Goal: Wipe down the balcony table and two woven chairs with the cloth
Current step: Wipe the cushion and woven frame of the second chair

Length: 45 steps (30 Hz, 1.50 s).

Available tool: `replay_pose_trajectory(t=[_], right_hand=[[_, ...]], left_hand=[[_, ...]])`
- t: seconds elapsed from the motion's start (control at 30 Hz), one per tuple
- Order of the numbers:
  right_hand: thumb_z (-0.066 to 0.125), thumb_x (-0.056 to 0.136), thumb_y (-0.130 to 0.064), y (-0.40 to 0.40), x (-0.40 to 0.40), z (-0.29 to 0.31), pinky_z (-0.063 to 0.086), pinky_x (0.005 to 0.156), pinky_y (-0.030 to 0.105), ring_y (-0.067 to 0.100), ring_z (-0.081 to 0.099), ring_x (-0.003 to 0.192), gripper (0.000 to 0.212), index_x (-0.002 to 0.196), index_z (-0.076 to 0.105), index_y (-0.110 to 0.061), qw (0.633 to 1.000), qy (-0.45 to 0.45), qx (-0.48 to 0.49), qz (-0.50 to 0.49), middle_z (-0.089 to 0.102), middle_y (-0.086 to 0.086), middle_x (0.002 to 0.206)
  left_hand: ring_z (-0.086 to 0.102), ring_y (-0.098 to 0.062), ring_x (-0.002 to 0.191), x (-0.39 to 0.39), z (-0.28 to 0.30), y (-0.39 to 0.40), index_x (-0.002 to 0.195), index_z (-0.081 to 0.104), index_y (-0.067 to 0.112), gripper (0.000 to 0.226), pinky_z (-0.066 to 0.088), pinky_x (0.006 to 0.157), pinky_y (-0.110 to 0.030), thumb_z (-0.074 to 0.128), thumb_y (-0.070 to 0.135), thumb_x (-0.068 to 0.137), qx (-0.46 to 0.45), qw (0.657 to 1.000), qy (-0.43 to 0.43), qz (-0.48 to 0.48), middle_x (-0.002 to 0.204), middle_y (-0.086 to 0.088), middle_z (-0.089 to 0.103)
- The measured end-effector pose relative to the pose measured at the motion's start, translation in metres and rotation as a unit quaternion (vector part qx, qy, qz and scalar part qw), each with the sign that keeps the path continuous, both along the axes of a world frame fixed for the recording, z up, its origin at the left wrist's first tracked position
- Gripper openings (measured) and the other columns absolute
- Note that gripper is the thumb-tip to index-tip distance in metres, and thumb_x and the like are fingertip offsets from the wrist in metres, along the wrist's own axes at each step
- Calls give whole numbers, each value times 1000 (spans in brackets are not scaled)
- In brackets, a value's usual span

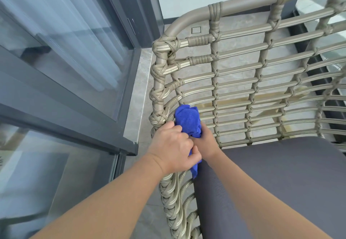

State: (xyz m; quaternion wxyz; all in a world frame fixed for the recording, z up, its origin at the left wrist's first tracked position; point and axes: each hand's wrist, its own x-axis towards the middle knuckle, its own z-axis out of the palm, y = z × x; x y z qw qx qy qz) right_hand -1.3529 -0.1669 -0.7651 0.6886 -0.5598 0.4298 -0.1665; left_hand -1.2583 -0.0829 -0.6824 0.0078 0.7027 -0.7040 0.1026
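I am bunching the blue cloth [188, 121] in both hands, left hand [173, 147] and right hand [206, 142] together, to work it between the woven chair [215, 66] slats.

cloth [188, 120]: blue | chair [243, 81]: taupe weave, cream stripes | cushion [280, 178]: dark grey
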Motion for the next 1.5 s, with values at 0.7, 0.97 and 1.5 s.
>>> replay_pose_trajectory(t=[0.7,0.97,1.5], right_hand=[[57,87,-8,-31,67,142,40,103,20,9,46,123,48,135,56,-8,936,-143,-299,-117,45,8,130],[61,83,-23,-17,46,86,48,95,30,24,57,114,35,110,48,-41,968,-117,-204,-87,57,12,121],[53,63,-42,31,-11,-26,38,60,26,-1,40,57,27,70,45,-17,994,19,8,107,48,-19,55]], left_hand=[[47,-19,58,-2,8,-4,53,63,19,46,24,72,-36,42,46,85,130,988,-81,-14,50,2,53],[59,-23,67,1,1,-3,69,76,20,45,38,85,-36,46,50,83,104,994,-29,-17,58,0,63],[43,-22,52,1,-1,1,48,61,19,37,31,69,-34,52,40,77,12,999,-26,-19,46,2,47]])
